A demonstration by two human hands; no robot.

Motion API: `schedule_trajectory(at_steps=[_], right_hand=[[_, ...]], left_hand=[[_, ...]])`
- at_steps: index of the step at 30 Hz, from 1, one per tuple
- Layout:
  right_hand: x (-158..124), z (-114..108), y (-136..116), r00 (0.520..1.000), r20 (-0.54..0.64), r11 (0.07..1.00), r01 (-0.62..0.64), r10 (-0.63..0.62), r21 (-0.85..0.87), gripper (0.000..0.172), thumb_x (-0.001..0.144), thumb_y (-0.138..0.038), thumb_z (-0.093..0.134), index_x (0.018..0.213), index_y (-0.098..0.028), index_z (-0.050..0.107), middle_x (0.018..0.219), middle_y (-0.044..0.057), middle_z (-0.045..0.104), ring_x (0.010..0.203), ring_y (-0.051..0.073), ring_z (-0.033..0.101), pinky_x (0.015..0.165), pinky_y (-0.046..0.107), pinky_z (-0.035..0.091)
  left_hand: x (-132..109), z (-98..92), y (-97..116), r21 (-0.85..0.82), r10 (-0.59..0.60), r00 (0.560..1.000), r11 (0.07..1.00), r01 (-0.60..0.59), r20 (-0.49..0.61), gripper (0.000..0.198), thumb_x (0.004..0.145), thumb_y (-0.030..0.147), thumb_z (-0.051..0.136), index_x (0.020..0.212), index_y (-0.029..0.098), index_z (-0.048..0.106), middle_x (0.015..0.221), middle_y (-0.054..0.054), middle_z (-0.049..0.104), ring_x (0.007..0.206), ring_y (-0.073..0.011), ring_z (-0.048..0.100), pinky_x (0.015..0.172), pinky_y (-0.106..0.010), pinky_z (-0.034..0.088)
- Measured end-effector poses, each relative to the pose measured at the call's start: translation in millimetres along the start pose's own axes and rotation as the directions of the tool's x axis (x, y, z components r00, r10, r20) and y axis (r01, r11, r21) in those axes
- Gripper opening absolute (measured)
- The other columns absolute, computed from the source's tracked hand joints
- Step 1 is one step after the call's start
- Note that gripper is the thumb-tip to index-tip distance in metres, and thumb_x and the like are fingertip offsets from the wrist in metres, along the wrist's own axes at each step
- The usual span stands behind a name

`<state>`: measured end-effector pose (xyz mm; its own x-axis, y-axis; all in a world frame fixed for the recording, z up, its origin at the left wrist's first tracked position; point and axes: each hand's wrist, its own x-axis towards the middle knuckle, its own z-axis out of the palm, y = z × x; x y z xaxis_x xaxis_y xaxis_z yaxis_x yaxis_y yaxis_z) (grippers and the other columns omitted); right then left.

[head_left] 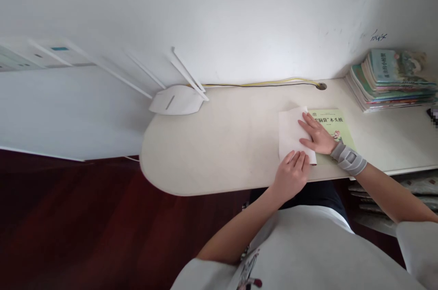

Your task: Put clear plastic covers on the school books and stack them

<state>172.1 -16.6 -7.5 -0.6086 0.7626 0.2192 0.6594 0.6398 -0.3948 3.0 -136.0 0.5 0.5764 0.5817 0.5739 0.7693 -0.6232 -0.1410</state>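
A white sheet of paper lies on the desk, overlapping the left side of a green book with Chinese characters on its cover. My right hand, with a grey wrist wrap, rests palm down on the paper's right part, its fingers spread. At the paper's lower edge is my left hand, its fingers bent and close together over that edge. The left thumb is mostly hidden, and so is whatever lies beneath the paper.
On the cream desk, a white router with several antennas stands at the back left. Thin cables run along the wall to a desk hole. A stack of books sits at the back right. The desk's left end is rounded.
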Motion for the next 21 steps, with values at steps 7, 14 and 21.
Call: schedule_trajectory(at_steps=[7,14,21], right_hand=[[-0.7,-1.2,-7.4,0.987,0.141,0.991,0.091,-0.077,-0.096,0.073,0.089,-0.057,0.032,0.145,-0.011,0.023,0.153,0.016,0.014,0.141,0.027,0.009,0.114,0.049,0.017],[-1.0,1.4,-1.1,0.998,-0.060,0.999,-0.028,0.029,0.025,0.072,0.087,-0.053,0.039,0.143,-0.009,0.029,0.151,0.016,0.023,0.140,0.028,0.018,0.113,0.048,0.024],[-1.5,4.4,-0.6,0.998,-0.064,1.000,-0.005,0.006,0.016,0.069,0.086,-0.052,0.044,0.143,-0.017,0.031,0.152,0.013,0.023,0.139,0.030,0.021,0.111,0.054,0.024]], left_hand=[[-6.1,3.6,4.5,-0.024,-0.071,0.997,0.997,0.071,0.004,0.029,0.086,0.005,0.042,0.109,0.005,0.059,0.111,-0.018,0.066,0.107,-0.0232,0.062,0.096,-0.037,0.047],[-3.9,13.8,13.5,-0.035,-0.105,0.993,0.994,0.107,0.055,0.038,0.089,0.006,0.034,0.124,0.001,0.049,0.128,-0.021,0.055,0.125,-0.0261,0.046,0.104,-0.038,0.043],[-5.6,8.5,10.3,-0.070,-0.119,0.982,0.989,0.130,0.144,0.039,0.088,0.006,0.035,0.124,0.001,0.049,0.131,-0.022,0.052,0.129,-0.0264,0.042,0.106,-0.039,0.041]])
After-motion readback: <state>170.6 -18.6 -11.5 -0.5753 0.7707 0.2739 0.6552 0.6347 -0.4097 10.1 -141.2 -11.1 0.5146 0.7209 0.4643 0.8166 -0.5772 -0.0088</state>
